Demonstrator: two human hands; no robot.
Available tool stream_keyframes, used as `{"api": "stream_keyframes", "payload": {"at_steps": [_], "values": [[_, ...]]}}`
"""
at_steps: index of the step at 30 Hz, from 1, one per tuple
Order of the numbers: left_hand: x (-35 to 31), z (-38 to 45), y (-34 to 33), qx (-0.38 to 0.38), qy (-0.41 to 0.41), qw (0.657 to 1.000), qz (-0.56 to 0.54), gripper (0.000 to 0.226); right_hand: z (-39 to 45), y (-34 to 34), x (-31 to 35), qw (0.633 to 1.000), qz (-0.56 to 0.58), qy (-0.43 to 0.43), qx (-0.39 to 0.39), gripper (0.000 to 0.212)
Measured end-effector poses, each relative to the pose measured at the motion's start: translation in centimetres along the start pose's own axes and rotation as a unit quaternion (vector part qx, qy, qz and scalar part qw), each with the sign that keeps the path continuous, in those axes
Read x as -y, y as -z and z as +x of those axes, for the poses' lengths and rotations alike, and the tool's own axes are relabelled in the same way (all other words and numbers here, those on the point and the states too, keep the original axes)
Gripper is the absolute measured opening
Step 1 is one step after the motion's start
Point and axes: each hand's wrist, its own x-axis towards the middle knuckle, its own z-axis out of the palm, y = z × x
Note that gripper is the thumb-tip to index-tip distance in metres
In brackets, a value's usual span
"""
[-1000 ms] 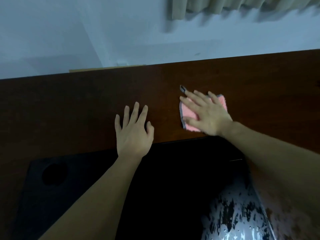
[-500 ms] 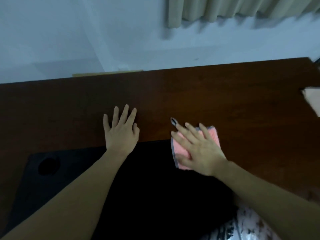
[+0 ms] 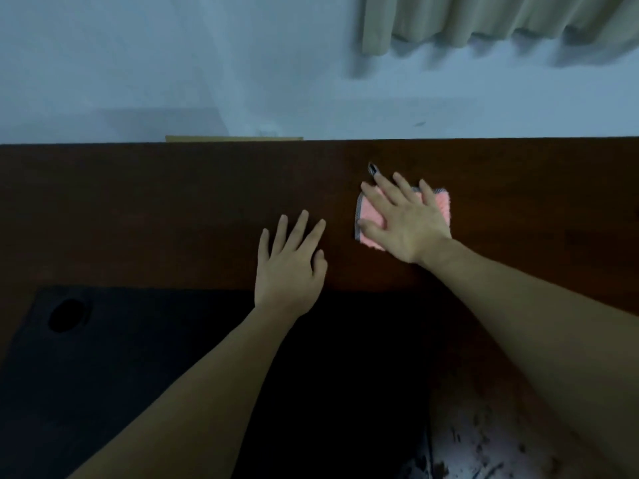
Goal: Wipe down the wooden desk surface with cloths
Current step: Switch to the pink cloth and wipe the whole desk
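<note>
A right hand (image 3: 404,219), fingers spread, presses a pink cloth (image 3: 373,216) flat on the dark wooden counter (image 3: 138,209) toward its far edge; the left hand (image 3: 288,264) rests flat, fingers spread, near its front edge.

Dim, bluish light overall. My view shows motion blur on the pleated beige curtain (image 3: 501,22) at upper right; the dark brown wooden desk top (image 3: 138,209) lacks glare; lower centre nearly black.
</note>
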Motion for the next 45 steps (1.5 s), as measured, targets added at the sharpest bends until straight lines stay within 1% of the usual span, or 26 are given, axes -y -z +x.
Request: {"api": "stream_keyframes", "payload": {"at_steps": [4, 6, 8, 11, 14, 16, 19, 22, 24, 27, 32, 35, 37, 40, 45], "values": [[-0.3, 0.1, 0.5, 0.012, 0.012, 1.000, -0.002, 0.055, -1.9, 0.0, 0.6, 1.000, 0.004, 0.019, 0.006, 0.074], [-0.5, 0.0, 0.6, 0.015, 0.014, 1.000, -0.003, 0.055, -4.7, 0.2, 1.5, 0.998, 0.007, 0.045, 0.039, 0.075], [-0.6, -0.2, 0.5, 0.008, 0.017, 1.000, 0.000, 0.054, -8.4, -0.3, 2.3, 0.993, 0.012, 0.094, 0.071, 0.076], [-0.8, -0.3, 0.3, -0.020, 0.017, 1.000, 0.001, 0.054, -12.2, -1.7, 2.1, 0.987, 0.017, 0.149, 0.060, 0.076], [-0.7, -0.3, 0.1, -0.028, 0.013, 1.000, 0.004, 0.054, -11.3, -1.9, 1.1, 0.985, 0.006, 0.157, 0.065, 0.078], [-0.5, -0.2, 0.1, -0.019, 0.016, 1.000, -0.001, 0.054, -9.3, -1.5, 0.5, 0.988, 0.000, 0.141, 0.066, 0.078], [-0.4, -0.1, 0.1, -0.026, 0.017, 0.999, -0.012, 0.054, -5.1, -0.7, -0.8, 0.996, 0.006, 0.081, 0.020, 0.075], [-0.4, -0.2, -0.1, -0.034, 0.016, 0.999, -0.009, 0.054, -1.0, 0.1, -1.3, 0.999, 0.003, 0.034, 0.002, 0.076], [-0.3, -0.3, -0.2, -0.038, 0.011, 0.999, -0.003, 0.054, 0.2, 0.4, -1.1, 1.000, -0.001, 0.013, -0.003, 0.076], [-0.2, -0.3, -0.1, -0.034, 0.009, 0.999, -0.013, 0.054, -1.7, 0.1, 0.1, 1.000, 0.002, 0.014, 0.006, 0.076], [-0.3, -0.3, 0.4, -0.018, 0.007, 1.000, -0.004, 0.055, -9.9, -1.5, 2.7, 0.996, 0.009, 0.083, 0.028, 0.074], [-0.4, -0.3, 0.3, -0.027, 0.003, 1.000, 0.010, 0.056, -12.2, -2.5, 2.6, 0.995, 0.020, 0.088, 0.038, 0.074], [-0.3, -0.2, 0.3, -0.018, 0.001, 1.000, 0.013, 0.057, -11.5, -2.6, 2.1, 0.995, 0.017, 0.085, 0.039, 0.074], [-0.2, -0.1, 0.5, -0.003, 0.002, 1.000, 0.005, 0.057, -8.0, -1.8, 0.7, 0.997, 0.000, 0.068, 0.032, 0.074], [0.0, 0.1, 0.2, -0.002, 0.000, 1.000, 0.008, 0.057, -1.7, -0.5, -1.2, 1.000, -0.001, -0.029, -0.003, 0.074]]}}
